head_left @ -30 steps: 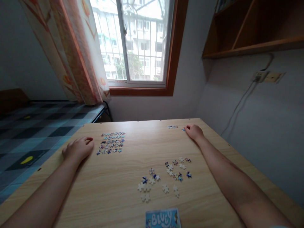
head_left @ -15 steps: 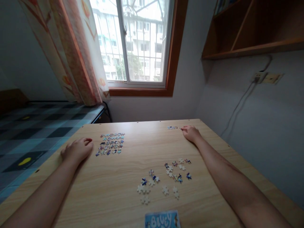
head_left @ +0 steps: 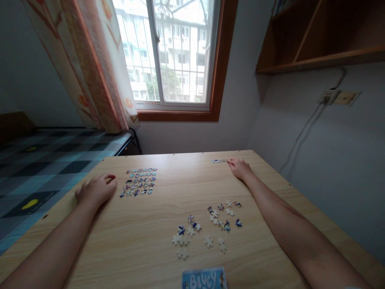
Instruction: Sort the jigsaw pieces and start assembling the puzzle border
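My right hand [head_left: 239, 167] reaches to the far right of the table, its fingertips pinched on a small jigsaw puzzle piece at the right end of a short row of puzzle pieces [head_left: 218, 161]. The piece is mostly hidden by the fingers. At the left, my left hand [head_left: 96, 189] rests on the tabletop with loosely bent fingers, thumb apart, holding nothing visible. Just right of it lie several neat rows of puzzle pieces [head_left: 140, 181], picture side up. Loose puzzle pieces [head_left: 208, 241] are scattered nearer to me, some showing pale backs and others dark blue printed sides.
A blue box marked "BLUEY" [head_left: 204, 279] sits at the near edge of the view on the wooden table [head_left: 135, 233]. A bed with a checked cover [head_left: 75, 148] stands left of the table. Beyond are a curtain [head_left: 87, 68] and a window; a shelf [head_left: 325, 56] hangs at right.
My right hand has shifted slightly left, bringing the puzzle piece from a small gap up to the end of the short row. My left hand stays resting on the table.
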Demonstrator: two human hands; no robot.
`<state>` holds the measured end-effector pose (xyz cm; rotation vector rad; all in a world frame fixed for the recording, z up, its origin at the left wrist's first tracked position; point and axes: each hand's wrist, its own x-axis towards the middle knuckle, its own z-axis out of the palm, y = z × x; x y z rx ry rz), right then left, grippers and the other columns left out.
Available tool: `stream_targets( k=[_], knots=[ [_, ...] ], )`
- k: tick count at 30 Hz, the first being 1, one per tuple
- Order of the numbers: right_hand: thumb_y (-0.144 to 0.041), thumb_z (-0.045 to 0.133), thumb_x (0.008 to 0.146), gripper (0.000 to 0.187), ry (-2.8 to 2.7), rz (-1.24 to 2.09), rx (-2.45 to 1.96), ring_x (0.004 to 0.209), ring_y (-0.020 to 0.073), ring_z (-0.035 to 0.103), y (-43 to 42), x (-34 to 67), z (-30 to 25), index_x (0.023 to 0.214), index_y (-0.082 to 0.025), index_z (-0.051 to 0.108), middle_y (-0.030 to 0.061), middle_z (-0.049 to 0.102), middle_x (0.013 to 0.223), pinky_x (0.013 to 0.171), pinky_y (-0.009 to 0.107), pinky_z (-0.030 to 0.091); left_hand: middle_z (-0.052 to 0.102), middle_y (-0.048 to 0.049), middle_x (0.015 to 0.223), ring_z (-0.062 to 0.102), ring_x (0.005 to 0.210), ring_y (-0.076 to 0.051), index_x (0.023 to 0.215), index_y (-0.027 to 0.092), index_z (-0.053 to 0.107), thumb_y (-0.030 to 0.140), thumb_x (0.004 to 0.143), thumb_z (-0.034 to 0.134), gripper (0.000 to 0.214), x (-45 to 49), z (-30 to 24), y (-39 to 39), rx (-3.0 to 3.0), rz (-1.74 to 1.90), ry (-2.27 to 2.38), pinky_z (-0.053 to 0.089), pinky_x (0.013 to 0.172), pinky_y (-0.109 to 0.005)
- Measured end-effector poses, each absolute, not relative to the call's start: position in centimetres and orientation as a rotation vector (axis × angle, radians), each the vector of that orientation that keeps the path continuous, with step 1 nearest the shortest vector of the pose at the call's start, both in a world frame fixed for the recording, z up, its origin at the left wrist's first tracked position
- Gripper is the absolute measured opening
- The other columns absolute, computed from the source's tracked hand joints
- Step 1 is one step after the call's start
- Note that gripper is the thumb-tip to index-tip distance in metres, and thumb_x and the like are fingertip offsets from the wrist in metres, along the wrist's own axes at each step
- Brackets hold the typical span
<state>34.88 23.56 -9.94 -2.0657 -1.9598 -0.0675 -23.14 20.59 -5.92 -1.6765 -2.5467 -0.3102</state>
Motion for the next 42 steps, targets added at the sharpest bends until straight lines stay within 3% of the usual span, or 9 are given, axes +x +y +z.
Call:
stream_targets(
  k=[8,14,17,19,22,28,35,42],
  knots=[
    [-0.036,0.046,0.099,0.038,-1.914,-0.072,-2.052,0.126,0.0255,0.055,23.4,34.5,-9.9,0.129,-0.033,0.069,0.0019,0.063,0.14,0.105,0.041,0.044,0.064,-0.0114,0.133,0.055,0.12,-0.037,0.124,0.027,0.067,0.049,0.082,0.047,0.051,-22.9,-5.8,20.4,-1.687,-0.336,-2.563,0.042,0.099,-0.05],
    [-0.029,0.044,0.099,0.043,-1.84,-0.102,-1.897,0.124,0.0214,0.058,22.5,34.2,-9.0,0.136,-0.022,0.063,0.0072,0.063,0.139,0.105,0.033,0.043,0.061,-0.0126,0.138,0.053,0.122,-0.038,0.123,0.024,0.067,0.047,0.084,0.048,0.05,-22.4,-5.6,20.1,-1.707,-0.36,-2.577,0.041,0.1,-0.052],
    [-0.031,0.053,0.096,0.034,-1.926,-0.129,-1.682,0.117,0.0238,0.06,21.7,32.7,-7.5,0.123,-0.02,0.071,0.0097,0.07,0.125,0.105,0.036,0.041,0.061,-0.0127,0.137,0.053,0.122,-0.036,0.123,0.024,0.067,0.046,0.084,0.049,0.048,-22.3,-5.6,20.0,-1.733,-0.361,-2.547,0.039,0.101,-0.05],
    [-0.031,0.06,0.093,0.023,-2.128,-0.023,-1.507,0.104,0.0227,0.064,20.9,30.8,-6.0,0.104,-0.019,0.077,0.0088,0.075,0.106,0.099,0.035,0.044,0.061,-0.0132,0.136,0.053,0.121,-0.035,0.123,0.023,0.067,0.046,0.085,0.048,0.048,-22.3,-5.8,19.9,-1.735,-0.352,-2.545,0.039,0.102,-0.049],
    [-0.029,0.065,0.09,0.015,-2.467,0.289,-1.163,0.079,0.0159,0.063,18.7,26.7,-3.6,0.092,-0.02,0.077,0.0042,0.073,0.085,0.078,0.027,0.047,0.062,-0.0132,0.134,0.053,0.121,-0.034,0.123,0.023,0.067,0.046,0.086,0.048,0.048,-22.3,-5.9,19.8,-1.728,-0.358,-2.543,0.038,0.102,-0.047],
    [-0.024,0.067,0.09,0.014,-2.826,0.649,-0.651,0.077,0.0119,0.062,13.0,19.9,-1.1,0.096,-0.023,0.08,0.0022,0.073,0.086,0.075,0.024,0.045,0.062,-0.0121,0.134,0.053,0.12,-0.033,0.123,0.023,0.066,0.046,0.087,0.048,0.047,-22.4,-5.9,19.8,-1.743,-0.359,-2.542,0.037,0.102,-0.046],
    [-0.015,0.07,0.084,0.018,-2.979,0.587,-0.69,0.075,0.0124,0.06,11.8,18.4,-2.0,0.096,-0.023,0.081,0.0011,0.074,0.083,0.072,0.025,0.044,0.062,-0.0129,0.134,0.053,0.119,-0.035,0.123,0.023,0.067,0.047,0.086,0.047,0.048,-22.4,-5.9,19.8,-1.732,-0.359,-2.546,0.039,0.1,-0.049],
    [-0.03,0.076,0.082,0.012,-3.019,0.697,-0.762,0.069,0.0106,0.057,10.9,18.2,-0.9,0.092,-0.023,0.078,-0.0011,0.07,0.081,0.062,0.023,0.038,0.062,-0.0118,0.134,0.053,0.12,-0.034,0.123,0.025,0.066,0.048,0.086,0.046,0.048,-22.6,-5.9,20.0,-1.723,-0.34,-2.55,0.039,0.101,-0.048]
  ],
)
